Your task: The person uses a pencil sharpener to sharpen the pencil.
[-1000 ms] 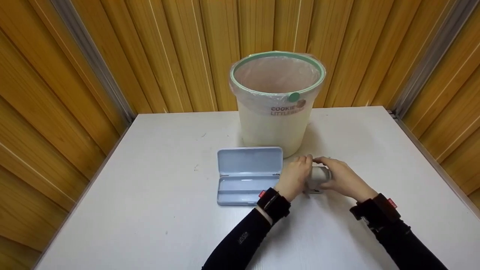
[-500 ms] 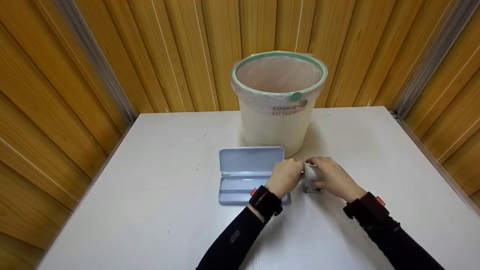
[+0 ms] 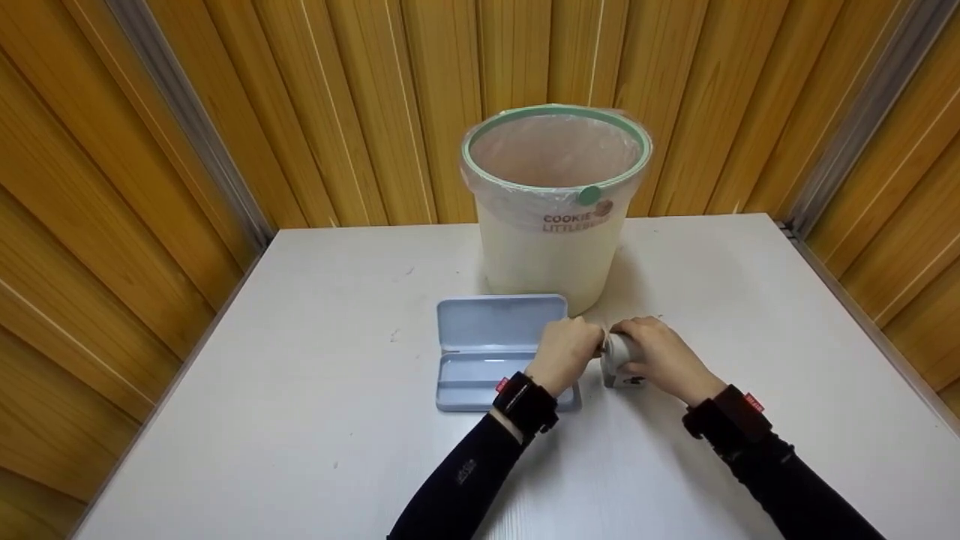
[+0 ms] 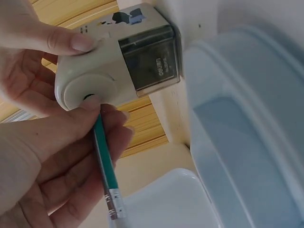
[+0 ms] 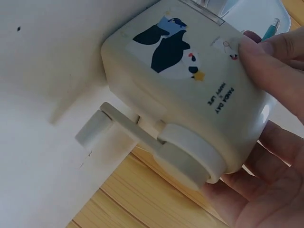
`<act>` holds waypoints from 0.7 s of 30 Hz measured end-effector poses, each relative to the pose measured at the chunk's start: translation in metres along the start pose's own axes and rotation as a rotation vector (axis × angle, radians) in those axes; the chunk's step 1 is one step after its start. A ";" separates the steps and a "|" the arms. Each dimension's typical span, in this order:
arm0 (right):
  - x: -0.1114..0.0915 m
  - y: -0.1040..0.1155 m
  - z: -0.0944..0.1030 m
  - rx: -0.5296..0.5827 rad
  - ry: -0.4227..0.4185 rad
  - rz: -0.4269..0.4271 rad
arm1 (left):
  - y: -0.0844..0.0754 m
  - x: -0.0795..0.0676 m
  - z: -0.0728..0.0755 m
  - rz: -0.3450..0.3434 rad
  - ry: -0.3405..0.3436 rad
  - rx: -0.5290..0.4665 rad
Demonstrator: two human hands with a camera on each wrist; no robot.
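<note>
A cream hand-crank pencil sharpener stands on the table right of a light blue pencil case, whose lid is raised. My right hand grips its body from the right, thumb and fingers on opposite sides. Panda pictures and the crank show in the right wrist view. With thumb and fingers, my left hand pinches a green pencil close to the sharpener's round hole. The pencil's front end is hidden by the thumb and hole; its metal-banded end points away. A dark see-through shavings drawer faces the case.
Behind the case and sharpener stands a tall cream bin with a green rim and plastic liner. Wood-patterned panels enclose the white table at the back and sides.
My left hand has shifted left from the sharpener's body and now overlaps the pencil case's right part. The sharpener has turned and moved slightly left in my right hand.
</note>
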State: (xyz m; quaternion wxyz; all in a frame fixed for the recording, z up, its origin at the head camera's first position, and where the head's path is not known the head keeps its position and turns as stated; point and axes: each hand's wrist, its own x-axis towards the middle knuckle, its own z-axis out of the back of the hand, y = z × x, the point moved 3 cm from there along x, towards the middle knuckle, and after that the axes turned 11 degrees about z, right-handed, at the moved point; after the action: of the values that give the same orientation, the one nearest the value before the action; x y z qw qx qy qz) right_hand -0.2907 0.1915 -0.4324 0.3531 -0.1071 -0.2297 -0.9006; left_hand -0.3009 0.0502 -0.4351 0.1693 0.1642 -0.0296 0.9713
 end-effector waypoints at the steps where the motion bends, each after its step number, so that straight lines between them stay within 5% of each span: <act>1: 0.000 0.000 0.000 0.003 -0.001 -0.001 | 0.001 0.000 0.000 -0.004 -0.007 0.000; 21: 0.001 -0.001 -0.001 -0.002 0.018 -0.032 | 0.009 0.000 -0.002 0.012 -0.046 -0.042</act>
State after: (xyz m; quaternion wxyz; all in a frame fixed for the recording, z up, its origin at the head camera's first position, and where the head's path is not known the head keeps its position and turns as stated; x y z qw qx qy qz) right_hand -0.2920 0.1905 -0.4332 0.3407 -0.0959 -0.2273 -0.9072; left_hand -0.3044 0.0421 -0.4365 0.1663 0.1828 -0.0548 0.9674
